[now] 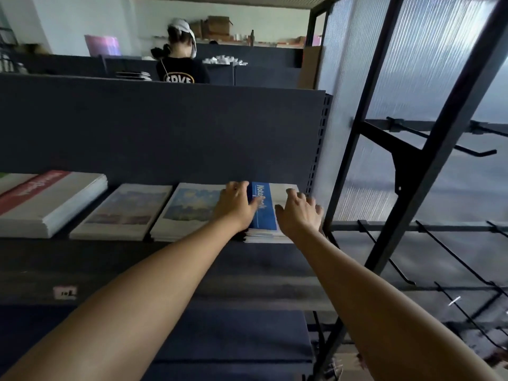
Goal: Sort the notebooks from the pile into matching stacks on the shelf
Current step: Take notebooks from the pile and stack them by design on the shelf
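Note:
A stack of blue-and-white notebooks (264, 213) lies at the right end of the dark shelf (192, 259). My left hand (236, 204) rests on the stack's left side with fingers fairly straight. My right hand (298, 213) lies on its right side, fingers spread and relaxed. Left of it sit a stack with a blue-sky painting cover (189, 210), a stack with a pale landscape cover (129, 210), and a thick red-and-white stack (46, 202).
A dark back panel (165, 133) rises behind the shelf. A black metal frame (384, 160) with wire hooks and ribbed translucent sheeting stands close on the right. Another person (181, 56) stands beyond the partition. A lower dark shelf (220, 339) is below.

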Demonstrator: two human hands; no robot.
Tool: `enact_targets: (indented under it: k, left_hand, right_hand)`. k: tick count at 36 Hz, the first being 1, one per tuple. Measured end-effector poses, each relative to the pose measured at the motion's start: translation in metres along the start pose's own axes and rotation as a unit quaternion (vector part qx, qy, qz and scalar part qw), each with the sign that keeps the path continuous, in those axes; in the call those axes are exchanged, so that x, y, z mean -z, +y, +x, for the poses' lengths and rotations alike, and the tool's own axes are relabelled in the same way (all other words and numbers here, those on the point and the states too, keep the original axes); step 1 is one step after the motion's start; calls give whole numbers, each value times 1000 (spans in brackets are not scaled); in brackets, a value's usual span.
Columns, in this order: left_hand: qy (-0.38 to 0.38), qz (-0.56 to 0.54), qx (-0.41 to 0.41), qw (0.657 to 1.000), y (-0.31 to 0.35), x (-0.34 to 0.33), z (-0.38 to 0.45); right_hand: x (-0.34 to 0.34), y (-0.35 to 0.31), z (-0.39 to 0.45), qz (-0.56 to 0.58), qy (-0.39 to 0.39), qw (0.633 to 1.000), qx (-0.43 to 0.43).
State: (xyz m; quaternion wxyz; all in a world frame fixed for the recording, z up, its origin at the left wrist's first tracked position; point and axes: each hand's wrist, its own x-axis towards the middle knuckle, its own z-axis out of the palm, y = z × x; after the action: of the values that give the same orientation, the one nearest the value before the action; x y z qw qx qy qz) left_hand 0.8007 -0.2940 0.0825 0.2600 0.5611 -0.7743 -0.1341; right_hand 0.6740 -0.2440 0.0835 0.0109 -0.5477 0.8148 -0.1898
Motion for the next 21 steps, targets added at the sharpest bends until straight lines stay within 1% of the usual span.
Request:
enact_targets:
  k: [3, 5, 9, 13, 21]
  left_hand:
    - [8, 45, 35, 998, -18, 16, -14]
    - [10, 64, 53, 996, -35, 29, -26]
    - [16, 94, 94, 991, -70, 61, -53]
    - [34, 114, 130, 984, -106, 95, -83]
    - [69, 158, 224, 959, -182, 161, -145]
  right_hand:
    - [-9, -20, -11, -24, -7, 996, 82]
    - [-14, -36, -18, -15, -14, 993, 118]
    - [-22, -71, -35, 19, -17, 987, 157]
    - [-30, -111, -54, 22, -38, 978, 203]
    - [-51, -202, -102, 14, -76, 953, 291]
